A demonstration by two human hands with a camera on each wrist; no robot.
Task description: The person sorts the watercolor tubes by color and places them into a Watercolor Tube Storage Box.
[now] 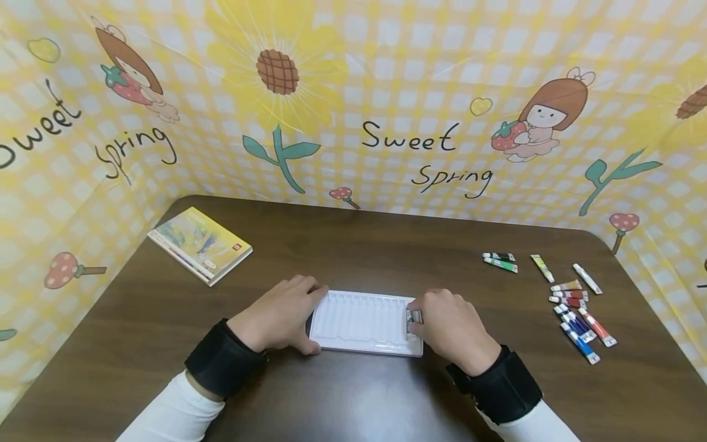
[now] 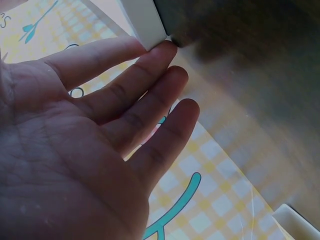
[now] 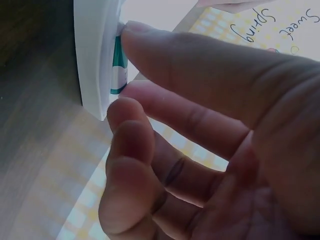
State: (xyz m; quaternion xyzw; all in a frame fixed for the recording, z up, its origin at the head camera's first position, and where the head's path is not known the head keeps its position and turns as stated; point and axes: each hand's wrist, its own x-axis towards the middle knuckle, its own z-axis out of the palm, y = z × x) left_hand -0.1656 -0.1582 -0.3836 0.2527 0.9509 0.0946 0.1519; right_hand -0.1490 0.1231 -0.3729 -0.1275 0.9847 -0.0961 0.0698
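A shallow white plastic tray [image 1: 359, 320] with ridged slots lies flat on the table in front of me. My left hand [image 1: 282, 316] is at its left end, thumb by the near corner and fingers by the far one. In the left wrist view those fingers [image 2: 162, 97] look nearly straight, fingertips right at the white tray edge [image 2: 142, 22]. At the tray's right end my right hand [image 1: 450, 325] pinches a small paint tube [image 3: 119, 67] with a green and white label between thumb and forefinger. The tube lies inside the tray's rim, partly hidden by the hand.
Several paint tubes lie loose on the right of the table, among them a blue tube [image 1: 580, 344], a yellow tube [image 1: 542, 268] and a green tube [image 1: 500, 264]. Books [image 1: 200, 245] are stacked at the back left. A yellow checked cloth [image 1: 381, 80] hangs around the table [image 1: 342, 245].
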